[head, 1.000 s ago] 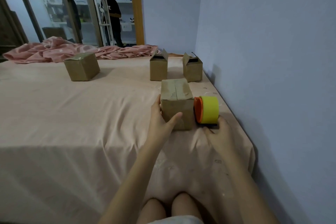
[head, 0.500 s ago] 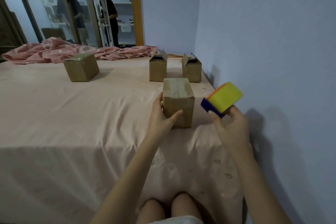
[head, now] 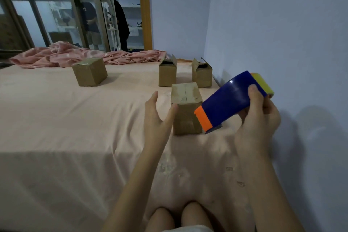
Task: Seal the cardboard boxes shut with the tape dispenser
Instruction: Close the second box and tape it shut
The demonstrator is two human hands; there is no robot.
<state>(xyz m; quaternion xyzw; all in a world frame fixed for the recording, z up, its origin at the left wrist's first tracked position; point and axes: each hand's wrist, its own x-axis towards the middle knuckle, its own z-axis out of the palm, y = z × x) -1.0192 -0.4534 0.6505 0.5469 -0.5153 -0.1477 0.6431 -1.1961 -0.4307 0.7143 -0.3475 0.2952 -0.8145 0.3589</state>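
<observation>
Four boxes: we count four small brown cardboard boxes on the bed covered with a pale pink sheet [head: 56, 118].
Nearest box: the closed brown cardboard box [head: 185, 107] sits just ahead of us, its top flaps folded down and meeting at a seam along the middle; we cannot see inside it.
Far open boxes: the left open-topped cardboard box [head: 167, 74] and the right open-topped cardboard box [head: 202, 75] stand side by side behind the nearest one, near the wall, flaps upright; their insides show only dark, so we cannot tell what they hold.
Far left box: the closed cardboard box with a shiny top [head: 90, 73] stands well apart to the left, near the crumpled pink blanket [head: 75, 55].
Left hand: our left hand [head: 157, 120] is spread, fingers straight; its thumb tip touches the nearest box's left upper edge, the other fingers stand off it.
Right hand: our right hand [head: 258, 117] grips the blue, orange and yellow plastic tape dispenser [head: 227, 102], fingers curled over its blue body.
Dispenser position: it is held in the air, tilted, its orange end and metal blade low and overlapping the nearest box's right side in our view.
Background: two people in dark shirts [head: 105, 19] stand beyond the glass partition.
</observation>
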